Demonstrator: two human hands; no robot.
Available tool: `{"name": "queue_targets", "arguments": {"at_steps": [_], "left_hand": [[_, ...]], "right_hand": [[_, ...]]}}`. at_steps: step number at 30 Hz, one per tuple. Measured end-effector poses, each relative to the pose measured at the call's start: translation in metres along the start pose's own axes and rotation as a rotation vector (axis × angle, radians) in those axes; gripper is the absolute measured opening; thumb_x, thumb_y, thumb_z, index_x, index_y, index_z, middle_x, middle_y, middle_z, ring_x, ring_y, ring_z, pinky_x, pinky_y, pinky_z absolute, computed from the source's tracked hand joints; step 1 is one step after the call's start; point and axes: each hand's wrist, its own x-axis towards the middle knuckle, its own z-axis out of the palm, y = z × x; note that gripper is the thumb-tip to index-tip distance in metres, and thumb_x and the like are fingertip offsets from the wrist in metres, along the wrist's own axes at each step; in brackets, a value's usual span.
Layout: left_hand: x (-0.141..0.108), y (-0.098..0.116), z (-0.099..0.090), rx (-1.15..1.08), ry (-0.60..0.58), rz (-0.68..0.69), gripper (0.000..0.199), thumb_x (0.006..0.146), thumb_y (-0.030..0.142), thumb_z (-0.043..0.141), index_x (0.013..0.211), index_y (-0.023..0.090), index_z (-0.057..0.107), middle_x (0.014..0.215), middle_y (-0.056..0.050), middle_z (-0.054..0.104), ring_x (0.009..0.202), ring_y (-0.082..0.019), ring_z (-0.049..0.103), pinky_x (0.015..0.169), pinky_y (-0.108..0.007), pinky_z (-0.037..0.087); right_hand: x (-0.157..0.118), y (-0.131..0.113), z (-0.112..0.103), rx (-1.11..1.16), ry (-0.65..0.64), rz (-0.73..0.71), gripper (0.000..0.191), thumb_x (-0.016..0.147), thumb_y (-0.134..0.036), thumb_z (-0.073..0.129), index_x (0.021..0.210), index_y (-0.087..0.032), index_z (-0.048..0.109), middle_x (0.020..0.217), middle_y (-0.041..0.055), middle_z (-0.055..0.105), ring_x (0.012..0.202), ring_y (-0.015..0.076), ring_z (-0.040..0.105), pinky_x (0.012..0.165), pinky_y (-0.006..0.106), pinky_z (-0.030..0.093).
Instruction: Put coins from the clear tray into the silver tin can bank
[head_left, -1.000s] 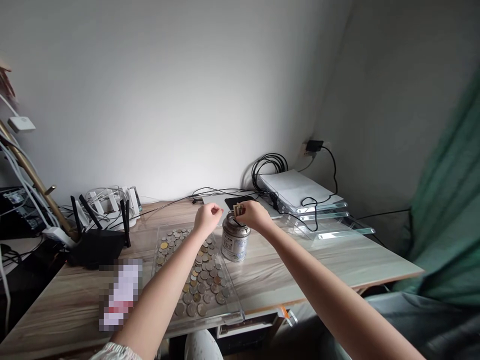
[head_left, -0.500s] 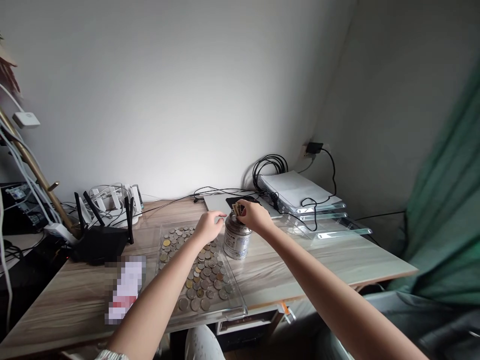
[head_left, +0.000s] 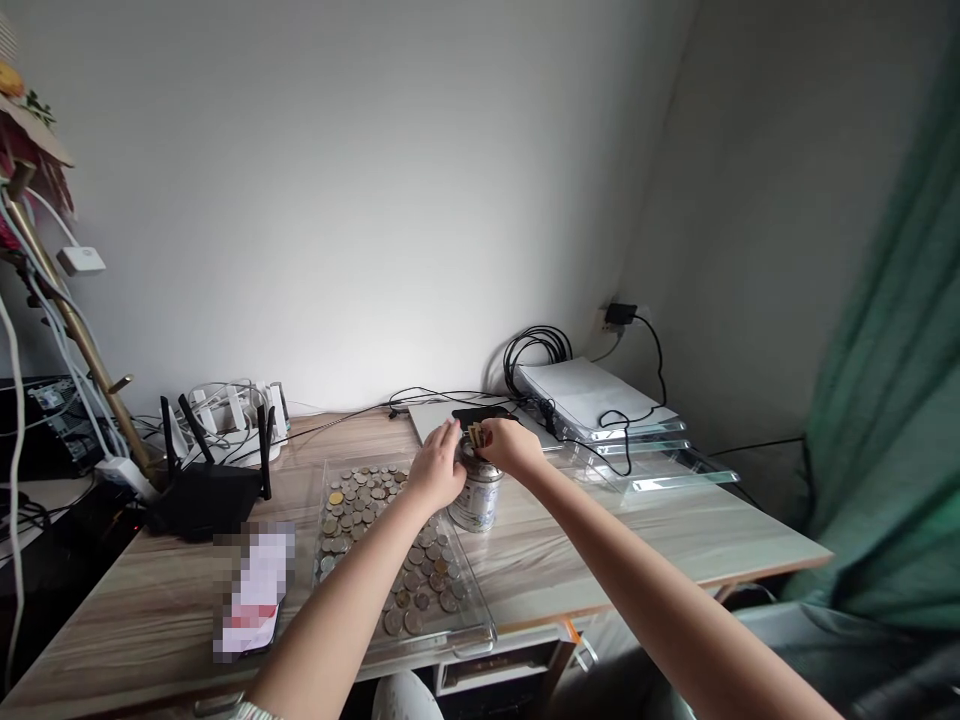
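A round printed tin [head_left: 477, 503] stands on the wooden desk, just right of a clear tray [head_left: 480, 606] spread with many coins [head_left: 367, 492]. My right hand [head_left: 510, 447] is closed at the tin's top, pinching small yellowish-brown flat pieces [head_left: 475, 435] whose lower ends are at the opening. At the tin's left side is my left hand [head_left: 439, 468], its fingers extended and partly against the rim, holding nothing that shows. Its forearm covers part of the tray.
A black router [head_left: 206, 495] and a blurred phone [head_left: 255, 595] lie left. Stacked clear trays with white paper [head_left: 596, 390] stand back right, near coiled black cable [head_left: 536, 345]. Thin cables run along the wall. A green curtain [head_left: 885, 400] hangs at the right.
My left hand has moved right and up against the tin, its fingers now pointing upward. My right hand stays at the tin's top with the pieces. The camera view has shifted slightly.
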Motion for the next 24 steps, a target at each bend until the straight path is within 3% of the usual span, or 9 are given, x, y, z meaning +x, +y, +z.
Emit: {"name": "queue_targets", "arguments": {"at_steps": [3,5,8,10,12,14,16,20,24], "left_hand": [[0.01,0.001,0.001,-0.06,0.0,0.024,0.065,0.077,0.012,0.04,0.139,0.017,0.023,0.146,-0.006,0.022,0.134,-0.02,0.017,0.11,-0.038,0.022],[0.015,0.002,0.002,-0.071,-0.041,0.048,0.056,0.079,0.013,0.038,0.135,0.017,0.034,0.143,-0.005,0.028,0.134,-0.02,0.018,0.11,-0.038,0.021],[0.017,0.004,0.005,-0.1,-0.084,0.027,0.042,0.081,0.018,0.04,0.121,0.021,0.052,0.141,-0.004,0.032,0.133,-0.022,0.019,0.109,-0.041,0.021],[0.015,0.005,0.004,-0.158,-0.045,-0.039,0.036,0.082,0.022,0.043,0.115,0.023,0.058,0.143,-0.003,0.03,0.134,-0.024,0.017,0.108,-0.043,0.021],[0.008,0.005,-0.002,-0.21,0.083,-0.153,0.033,0.082,0.022,0.043,0.111,0.022,0.06,0.141,-0.004,0.033,0.133,-0.024,0.02,0.107,-0.044,0.022],[-0.004,0.005,-0.012,-0.226,0.236,-0.269,0.033,0.082,0.016,0.04,0.106,0.019,0.062,0.133,-0.008,0.043,0.128,-0.022,0.032,0.105,-0.042,0.028],[-0.022,0.003,-0.026,-0.205,0.288,-0.322,0.031,0.08,0.012,0.04,0.098,0.018,0.065,0.12,-0.009,0.052,0.118,-0.02,0.043,0.1,-0.039,0.034],[-0.07,-0.012,-0.051,-0.081,0.192,-0.337,0.024,0.078,0.017,0.046,0.092,0.021,0.065,0.113,-0.006,0.055,0.112,-0.02,0.047,0.096,-0.036,0.037],[-0.112,-0.04,-0.052,0.089,0.021,-0.483,0.025,0.078,0.017,0.046,0.094,0.015,0.065,0.104,-0.009,0.06,0.105,-0.02,0.052,0.095,-0.032,0.036]], "right_hand": [[-0.004,0.0,-0.002,-0.015,-0.005,-0.03,0.012,0.068,-0.03,0.057,0.071,-0.019,0.061,0.074,0.0053,0.064,0.076,0.0207,0.058,0.06,0.026,0.036],[-0.009,0.0,-0.005,-0.014,-0.01,-0.053,0.018,0.073,-0.033,0.054,0.08,-0.019,0.063,0.075,0.0057,0.065,0.078,0.0207,0.058,0.064,0.027,0.038],[-0.021,0.003,-0.009,0.06,0.075,-0.145,0.033,0.081,-0.028,0.044,0.11,-0.019,0.057,0.091,0.0065,0.065,0.083,0.0178,0.058,0.07,0.027,0.04],[-0.031,0.005,-0.008,0.101,0.184,-0.25,0.036,0.085,-0.026,0.039,0.117,-0.019,0.054,0.106,0.0083,0.062,0.096,0.0187,0.054,0.079,0.029,0.038],[-0.039,0.007,-0.004,0.096,0.237,-0.322,0.032,0.087,-0.03,0.037,0.104,-0.02,0.062,0.111,0.0087,0.06,0.105,0.0207,0.05,0.085,0.032,0.036],[-0.043,0.01,0.004,0.093,0.233,-0.334,0.036,0.088,-0.034,0.036,0.082,-0.019,0.068,0.104,0.0083,0.064,0.103,0.0209,0.051,0.086,0.033,0.036],[-0.044,0.014,0.014,0.109,0.263,-0.33,0.037,0.088,-0.037,0.037,0.077,-0.018,0.067,0.101,0.0082,0.065,0.101,0.0205,0.052,0.087,0.034,0.036],[-0.044,0.02,0.03,0.111,0.406,-0.278,0.037,0.086,-0.042,0.037,0.102,-0.02,0.063,0.124,0.0106,0.052,0.117,0.0257,0.041,0.095,0.045,0.031],[-0.054,0.006,0.038,0.135,0.406,-0.205,0.038,0.087,-0.042,0.035,0.093,-0.019,0.065,0.123,0.0131,0.051,0.122,0.0314,0.034,0.094,0.057,0.027]]}}
